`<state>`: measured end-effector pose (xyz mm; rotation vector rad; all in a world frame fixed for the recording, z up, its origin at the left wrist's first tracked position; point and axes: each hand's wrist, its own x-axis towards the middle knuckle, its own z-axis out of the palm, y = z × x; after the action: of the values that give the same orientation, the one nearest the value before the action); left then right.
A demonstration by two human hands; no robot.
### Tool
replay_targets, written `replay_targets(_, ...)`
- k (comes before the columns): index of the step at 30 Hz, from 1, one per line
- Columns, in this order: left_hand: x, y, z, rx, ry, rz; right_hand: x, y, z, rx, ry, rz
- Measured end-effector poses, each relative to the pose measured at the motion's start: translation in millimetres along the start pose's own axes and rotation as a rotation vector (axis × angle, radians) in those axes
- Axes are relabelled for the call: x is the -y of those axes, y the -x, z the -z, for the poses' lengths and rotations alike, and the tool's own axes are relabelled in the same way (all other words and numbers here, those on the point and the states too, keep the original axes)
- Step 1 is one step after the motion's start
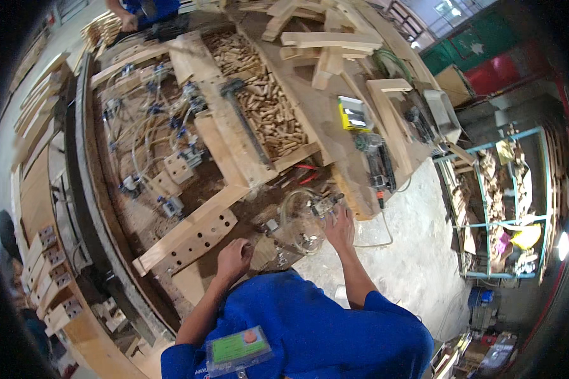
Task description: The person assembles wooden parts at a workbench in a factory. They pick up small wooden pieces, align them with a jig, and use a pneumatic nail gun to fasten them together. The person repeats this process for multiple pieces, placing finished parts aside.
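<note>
Head view first: what are the hands doing?

The right hand [340,228] reaches forward with its fingers at a small metal fitting [321,207]; I can't tell whether they pinch it or only rest there. The left hand [235,258] is loosely curled, and whether it holds anything is hidden.

So where exactly is that fitting?

Right at the right hand's fingertips, with a loop of clear tubing [283,216] lying between the two hands.

How would it handle?

I'd judge it compact, rigid and fairly light, perhaps slick if oily. Take it by the solid body; the tubing looks bendy and could tug or kink.

And the piece near the left hand?

A drilled wooden bar [184,245], just beyond it and to its left. Probably stiff and moderately heavy, grippy rather than slippery. I'd hold it by the long edges, clear of the holes. Farther beyond both hands, loose wooden dowels [273,120] fill a trough on the bench [334,146].
</note>
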<state>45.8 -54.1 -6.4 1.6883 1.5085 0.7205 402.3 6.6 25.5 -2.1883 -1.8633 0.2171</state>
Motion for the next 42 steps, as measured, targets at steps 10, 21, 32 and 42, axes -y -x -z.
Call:
replay_targets(10, -6, -10, -5, 0.032, 0.055, 0.049, -33, -172, 79, -0.085, 0.406, -0.047)
replay_targets(21, -38, -35, -2, 0.149, 0.304, 0.204, -29, -191, 129, 0.238, -0.3, -0.364)
replay_targets(32, -51, -86, -15, 0.01, 0.976, 0.239, 181, -64, 56, 0.719, -1.2, -0.422)
replay_targets(42, -9, -94, -30, -0.117, 1.025, 0.337, 222, -85, 22, 0.892, -1.057, -0.38)
